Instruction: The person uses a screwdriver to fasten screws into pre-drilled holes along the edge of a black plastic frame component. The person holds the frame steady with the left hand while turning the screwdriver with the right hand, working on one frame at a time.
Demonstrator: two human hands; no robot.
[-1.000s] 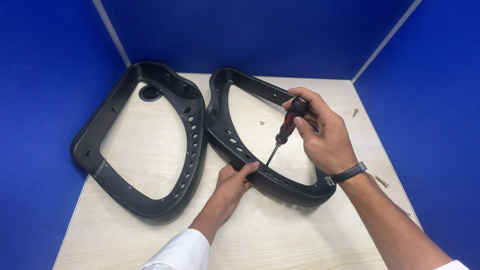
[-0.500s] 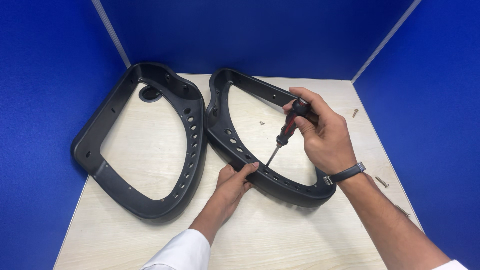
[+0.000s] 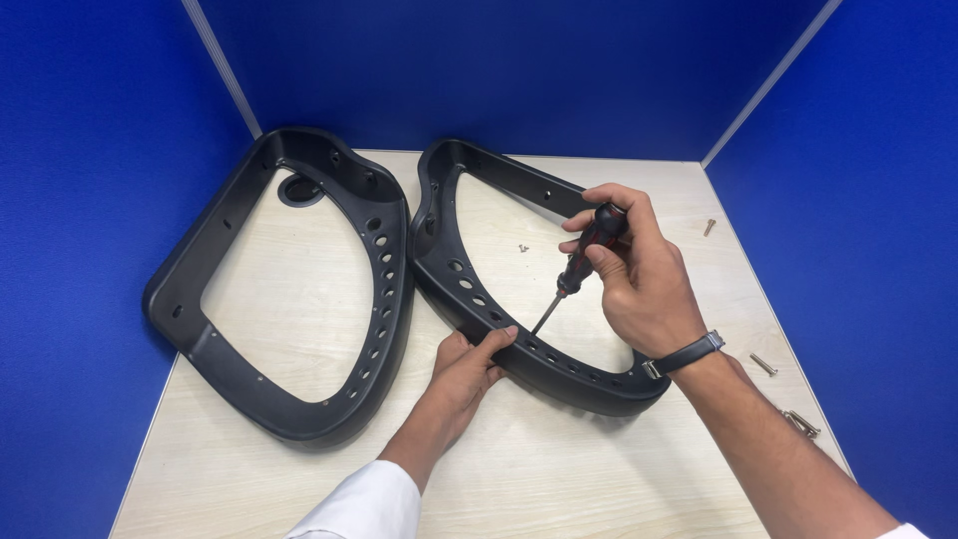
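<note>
On a pale wood-grain desk (image 3: 559,479) walled by blue partitions (image 3: 499,70), the right hand (image 3: 639,274) gripped a screwdriver (image 3: 584,255) at three o'clock, its tip in the right black frame (image 3: 469,289), whose rim the left hand (image 3: 464,374) clasped at six o'clock.

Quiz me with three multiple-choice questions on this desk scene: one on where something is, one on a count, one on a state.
1. Where does the tip of the red-and-black-handled screwdriver rest?
A. on the right black plastic frame
B. on the left black plastic frame
C. on the light wooden table

2. How many black frames lie there?
A. one
B. two
C. three

3. The left hand is:
A. raised in the air
B. flat on the table
C. gripping the right frame's edge

Answers: 1 A, its shaft meets that frame's rim. 2 B, two lie side by side. 3 C, its fingers wrap the rim, while the right hand holds the screwdriver.
</note>
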